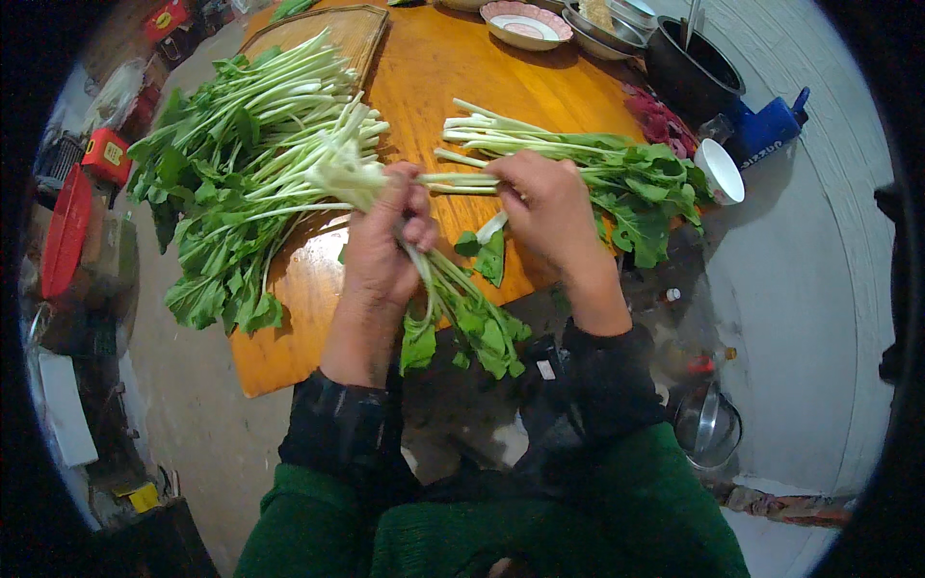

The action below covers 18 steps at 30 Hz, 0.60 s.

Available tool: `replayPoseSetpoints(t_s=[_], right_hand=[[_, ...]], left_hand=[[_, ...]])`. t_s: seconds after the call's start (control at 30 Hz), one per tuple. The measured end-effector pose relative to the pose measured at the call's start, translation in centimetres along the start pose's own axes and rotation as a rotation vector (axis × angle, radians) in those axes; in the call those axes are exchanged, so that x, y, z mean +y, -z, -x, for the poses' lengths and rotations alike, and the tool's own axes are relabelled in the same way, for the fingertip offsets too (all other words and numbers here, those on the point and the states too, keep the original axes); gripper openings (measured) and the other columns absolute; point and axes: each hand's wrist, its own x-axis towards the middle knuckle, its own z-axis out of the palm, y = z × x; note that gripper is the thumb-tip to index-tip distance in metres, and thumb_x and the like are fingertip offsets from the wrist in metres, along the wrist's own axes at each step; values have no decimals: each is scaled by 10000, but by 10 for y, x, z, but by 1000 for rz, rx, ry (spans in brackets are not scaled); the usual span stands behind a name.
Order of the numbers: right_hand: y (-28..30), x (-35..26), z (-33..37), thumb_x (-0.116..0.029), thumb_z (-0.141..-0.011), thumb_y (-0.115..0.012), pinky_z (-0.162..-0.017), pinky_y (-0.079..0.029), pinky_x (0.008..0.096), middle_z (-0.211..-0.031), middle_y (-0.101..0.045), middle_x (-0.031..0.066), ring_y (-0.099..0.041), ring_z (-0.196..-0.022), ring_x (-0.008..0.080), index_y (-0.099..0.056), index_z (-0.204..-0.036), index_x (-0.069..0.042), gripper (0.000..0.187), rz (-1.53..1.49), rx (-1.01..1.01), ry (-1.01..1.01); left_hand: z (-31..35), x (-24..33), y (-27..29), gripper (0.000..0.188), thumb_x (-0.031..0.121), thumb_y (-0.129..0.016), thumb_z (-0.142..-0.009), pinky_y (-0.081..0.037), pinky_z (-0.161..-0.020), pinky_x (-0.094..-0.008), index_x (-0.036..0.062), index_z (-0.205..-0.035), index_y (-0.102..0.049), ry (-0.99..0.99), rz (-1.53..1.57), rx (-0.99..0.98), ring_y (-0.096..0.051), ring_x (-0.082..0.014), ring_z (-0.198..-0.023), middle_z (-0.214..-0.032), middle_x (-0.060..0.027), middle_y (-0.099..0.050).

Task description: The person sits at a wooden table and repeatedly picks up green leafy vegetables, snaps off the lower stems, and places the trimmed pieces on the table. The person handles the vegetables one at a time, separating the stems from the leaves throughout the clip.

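My left hand [385, 231] is closed around a bunch of leafy greens [472, 313]. Its pale stem ends point up and away, and its leaves hang past the table's near edge. A few stalks [455, 183] run from my left hand to my right hand [544, 197], whose fingers are pinched on them. To the left lies a large pile of greens [251, 144], stems toward the middle. Beyond and right of my right hand rests a smaller heap [626, 183], leaves to the right. A loose leaf [490, 258] lies on the table between my hands.
The orange wooden table [424, 58] holds a woven tray [361, 29] at the far left. Far right are a pink-rimmed plate [525, 24], a black pot [694, 63], a white bowl [720, 171] and a blue container [771, 125]. A red basin [66, 231] is off to the left.
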Motion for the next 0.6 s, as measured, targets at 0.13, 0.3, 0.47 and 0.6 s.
replayPoseSetpoints(t_s=[0.13,0.3,0.47,0.6], right_hand=[[7,41,12,-66,-709,-540,-679,-436,378,-855,-592,88,-577,-795,280,-612,-836,-85,147,139,103,-265],[15,66,24,-64,-707,-523,-724,-449,347,-879,-572,121,-565,-800,314,-608,-868,-50,183,151,112,-447],[39,63,20,-17,-716,-536,-690,-444,267,-824,-600,60,-568,-747,156,-598,-908,-21,203,-196,37,-487],[61,60,21,-22,-727,-565,-682,-443,254,-798,-600,46,-555,-755,117,-595,-909,-2,186,-496,-181,-498]], left_hand=[[-8,27,16,196,230,-526,-893,-280,-417,-192,44,-954,-535,-135,226,-86,-310,-48,-483,-627,29,-384],[-7,32,21,209,220,-492,-910,-284,-414,-196,18,-964,-493,-109,350,-141,-304,-55,-476,-617,28,-347],[-9,40,24,203,230,-510,-902,-282,-412,-197,32,-948,-506,-147,332,-110,-302,-54,-477,-617,29,-363],[-12,49,34,217,220,-546,-881,-280,-413,-204,25,-957,-487,-198,359,-9,-308,-59,-472,-603,28,-363]])
